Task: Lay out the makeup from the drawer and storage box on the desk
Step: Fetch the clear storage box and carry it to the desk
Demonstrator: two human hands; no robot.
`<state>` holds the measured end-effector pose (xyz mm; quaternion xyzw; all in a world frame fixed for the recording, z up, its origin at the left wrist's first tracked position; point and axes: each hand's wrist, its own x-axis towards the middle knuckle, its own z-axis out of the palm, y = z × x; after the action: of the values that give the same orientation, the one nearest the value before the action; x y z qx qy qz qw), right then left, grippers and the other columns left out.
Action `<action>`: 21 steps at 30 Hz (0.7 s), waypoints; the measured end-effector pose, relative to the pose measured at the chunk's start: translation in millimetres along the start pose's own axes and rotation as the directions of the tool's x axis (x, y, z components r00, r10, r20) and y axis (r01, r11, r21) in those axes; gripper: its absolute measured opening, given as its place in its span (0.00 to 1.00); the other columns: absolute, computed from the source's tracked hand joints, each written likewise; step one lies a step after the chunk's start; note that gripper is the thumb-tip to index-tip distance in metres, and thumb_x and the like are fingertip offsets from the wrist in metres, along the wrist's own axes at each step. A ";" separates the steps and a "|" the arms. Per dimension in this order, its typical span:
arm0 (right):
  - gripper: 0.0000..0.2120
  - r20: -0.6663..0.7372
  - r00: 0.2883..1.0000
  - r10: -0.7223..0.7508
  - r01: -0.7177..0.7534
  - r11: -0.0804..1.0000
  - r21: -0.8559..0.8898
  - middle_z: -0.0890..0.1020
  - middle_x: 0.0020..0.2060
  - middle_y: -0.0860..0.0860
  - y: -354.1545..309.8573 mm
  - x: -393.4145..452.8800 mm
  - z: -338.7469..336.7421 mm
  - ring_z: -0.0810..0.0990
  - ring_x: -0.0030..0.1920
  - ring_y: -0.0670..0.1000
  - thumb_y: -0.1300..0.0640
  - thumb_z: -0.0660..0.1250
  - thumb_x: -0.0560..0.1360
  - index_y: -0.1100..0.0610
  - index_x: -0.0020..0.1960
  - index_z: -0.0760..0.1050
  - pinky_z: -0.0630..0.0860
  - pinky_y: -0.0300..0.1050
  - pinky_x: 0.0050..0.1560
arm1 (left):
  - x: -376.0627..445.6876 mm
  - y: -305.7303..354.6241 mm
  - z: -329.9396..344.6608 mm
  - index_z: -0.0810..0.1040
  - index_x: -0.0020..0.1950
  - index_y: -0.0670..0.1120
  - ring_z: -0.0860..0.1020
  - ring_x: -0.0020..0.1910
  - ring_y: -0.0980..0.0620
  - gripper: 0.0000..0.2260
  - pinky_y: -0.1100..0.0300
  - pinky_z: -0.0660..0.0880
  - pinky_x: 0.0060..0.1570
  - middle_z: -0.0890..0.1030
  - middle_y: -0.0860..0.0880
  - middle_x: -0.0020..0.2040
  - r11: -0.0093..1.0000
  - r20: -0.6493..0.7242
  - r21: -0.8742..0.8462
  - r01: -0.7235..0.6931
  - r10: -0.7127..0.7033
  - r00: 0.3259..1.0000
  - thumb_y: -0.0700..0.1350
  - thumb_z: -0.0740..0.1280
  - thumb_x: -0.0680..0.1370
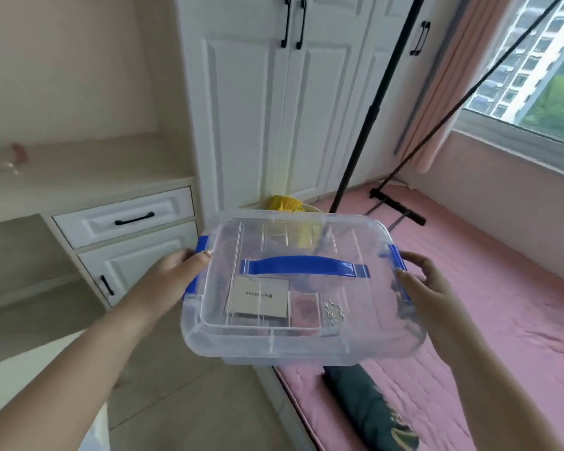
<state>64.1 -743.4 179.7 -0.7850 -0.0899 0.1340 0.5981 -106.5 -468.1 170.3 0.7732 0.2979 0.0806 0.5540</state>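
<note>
I hold a clear plastic storage box (pixel 306 340) in the air in front of me, its lid on, with a blue handle (pixel 303 266) and blue side clips. My left hand (pixel 173 275) grips its left side and my right hand (pixel 427 288) its right side. Through the lid I see a white carton (pixel 258 301), a pinkish compact (pixel 305 312) and other makeup, blurred. The cream desk (pixel 79 177) stands at the left with something small and reddish (pixel 18 154) on it. Its drawer (pixel 124 216) with a black handle is shut.
White wardrobe doors (pixel 274 109) rise behind the box. A pink mat (pixel 485 320) covers the platform at the right, with a black stand (pixel 381 102), a dark rolled item (pixel 365 405) and something yellow (pixel 282 203). A window (pixel 534 60) is at the upper right.
</note>
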 end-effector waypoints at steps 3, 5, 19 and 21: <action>0.11 0.119 0.993 -0.024 0.027 0.999 -0.022 0.77 0.36 0.52 -14.1 63.7 41.0 0.76 0.29 0.46 0.60 0.61 0.78 0.50 0.59 0.71 0.73 0.34 0.23 | 25.9 1.1 -20.0 0.78 0.48 0.43 0.80 0.45 0.38 0.24 0.46 0.75 0.49 0.82 0.38 0.44 0.995 -0.158 -0.055 0.084 -0.091 0.983 0.63 0.60 0.71; 0.12 0.181 0.983 -0.044 0.049 0.998 -0.025 0.77 0.35 0.53 -17.6 94.4 69.7 0.75 0.29 0.46 0.61 0.62 0.78 0.52 0.60 0.72 0.73 0.36 0.25 | 43.0 -7.3 -38.9 0.78 0.46 0.42 0.79 0.41 0.40 0.23 0.50 0.72 0.45 0.80 0.39 0.40 0.987 -0.221 -0.110 0.118 -0.140 0.965 0.62 0.62 0.71; 0.11 0.509 0.856 -0.091 0.129 0.991 -0.038 0.82 0.39 0.53 -82.4 235.0 362.2 0.80 0.30 0.41 0.60 0.63 0.77 0.49 0.57 0.74 0.74 0.36 0.31 | 181.3 -84.7 -251.0 0.79 0.48 0.49 0.80 0.50 0.44 0.13 0.52 0.72 0.51 0.83 0.43 0.49 0.950 -0.546 -0.190 0.248 -0.312 0.778 0.57 0.64 0.77; 0.13 0.555 0.828 -0.083 0.136 0.989 -0.055 0.82 0.39 0.55 -94.2 247.8 400.4 0.82 0.33 0.45 0.58 0.63 0.78 0.49 0.61 0.72 0.75 0.40 0.34 | 198.4 -93.0 -280.1 0.79 0.50 0.45 0.79 0.46 0.46 0.14 0.56 0.69 0.45 0.82 0.44 0.46 0.951 -0.574 -0.181 0.249 -0.308 0.759 0.55 0.63 0.78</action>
<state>173.4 -277.0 145.4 -0.7333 -0.3093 0.3157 0.5167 -107.8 -113.1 149.9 0.6286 0.5641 0.2501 0.4735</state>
